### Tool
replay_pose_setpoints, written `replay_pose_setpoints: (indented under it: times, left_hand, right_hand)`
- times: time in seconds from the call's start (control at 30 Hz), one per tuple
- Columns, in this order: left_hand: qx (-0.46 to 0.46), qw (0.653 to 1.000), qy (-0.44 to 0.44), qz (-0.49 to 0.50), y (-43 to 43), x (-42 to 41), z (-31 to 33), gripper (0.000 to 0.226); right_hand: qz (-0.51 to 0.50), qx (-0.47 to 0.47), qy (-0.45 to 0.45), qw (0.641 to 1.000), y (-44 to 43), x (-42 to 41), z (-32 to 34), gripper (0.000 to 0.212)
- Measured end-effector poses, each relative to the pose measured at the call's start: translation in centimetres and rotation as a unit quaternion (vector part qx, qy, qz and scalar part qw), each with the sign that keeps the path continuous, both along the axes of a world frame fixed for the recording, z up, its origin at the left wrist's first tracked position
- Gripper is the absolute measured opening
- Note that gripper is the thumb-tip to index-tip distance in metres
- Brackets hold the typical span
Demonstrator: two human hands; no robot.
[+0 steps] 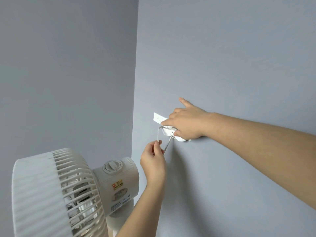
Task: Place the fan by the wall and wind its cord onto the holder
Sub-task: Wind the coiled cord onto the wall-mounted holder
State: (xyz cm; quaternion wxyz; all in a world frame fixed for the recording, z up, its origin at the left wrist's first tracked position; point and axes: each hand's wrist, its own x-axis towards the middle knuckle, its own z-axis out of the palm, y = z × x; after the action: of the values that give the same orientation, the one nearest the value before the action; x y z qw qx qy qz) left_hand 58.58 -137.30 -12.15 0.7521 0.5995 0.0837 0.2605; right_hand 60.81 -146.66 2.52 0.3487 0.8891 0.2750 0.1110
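With the fan (71,190) already standing beside the wall (222,57), the right hand (184,125) should steady the holder (171,132) while the left hand (153,159), pinching the cord (39,134), feeds snug, even loops.

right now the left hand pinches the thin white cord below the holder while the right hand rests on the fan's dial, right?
Not quite: in the head view the right hand rests on the white wall-mounted holder, not the dial. The left hand does pinch the thin white cord below it.
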Motion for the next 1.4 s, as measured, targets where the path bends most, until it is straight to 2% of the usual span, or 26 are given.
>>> replay_pose_setpoints:
  times: [0.2,0.27,0.37,0.57,0.77,1.0,1.1,1.27,1.33,1.37,1.4]
  left_hand:
    - [0.083,0.996,-0.037,-0.008,-0.1,-1.7,-0.3,0.019]
    - [0.091,0.995,-0.039,-0.017,-0.2,-2.1,-0.4,0.020]
    - [0.115,0.992,-0.042,-0.035,-0.5,-2.6,-0.6,0.020]
    - [0.144,0.982,-0.099,-0.067,-1.7,-3.4,-0.6,0.018]
    - [0.204,0.962,-0.157,-0.097,-3.0,-3.7,0.5,0.017]
    - [0.288,0.936,-0.190,-0.076,-3.1,-3.3,-0.6,0.018]
    - [0.342,0.917,-0.200,-0.047,-3.1,-2.9,-1.2,0.017]
    - [0.454,0.861,-0.228,0.004,-3.6,-2.6,-1.0,0.022]
    - [0.514,0.832,-0.208,0.019,-3.4,-2.5,-1.0,0.011]
    - [0.548,0.816,-0.182,0.022,-3.2,-2.6,-1.0,0.018]
    - [0.581,0.798,-0.155,0.030,-3.2,-2.6,-1.1,0.036]
  right_hand:
    - [0.028,0.058,0.041,0.997,0.4,0.6,0.1,0.054]
    - [0.047,0.060,0.042,0.996,0.5,0.6,0.3,0.050]
    - [0.087,0.027,0.009,0.996,0.5,0.6,0.9,0.035]
    - [0.089,-0.038,-0.046,0.994,-0.1,0.4,1.7,0.033]
    - [0.068,-0.047,-0.036,0.996,-0.4,-0.3,2.9,0.034]
    - [0.047,-0.044,0.003,0.998,-0.7,-0.9,3.0,0.038]
    - [0.046,-0.045,0.009,0.998,-0.8,-0.9,3.0,0.039]
    - [0.052,-0.055,0.005,0.997,-1.0,-1.3,2.9,0.037]
    - [0.058,-0.049,0.001,0.997,-1.1,-1.4,2.8,0.034]
    - [0.060,-0.048,0.000,0.997,-1.1,-1.4,2.7,0.032]
    - [0.062,-0.049,-0.002,0.997,-1.2,-1.4,2.7,0.030]
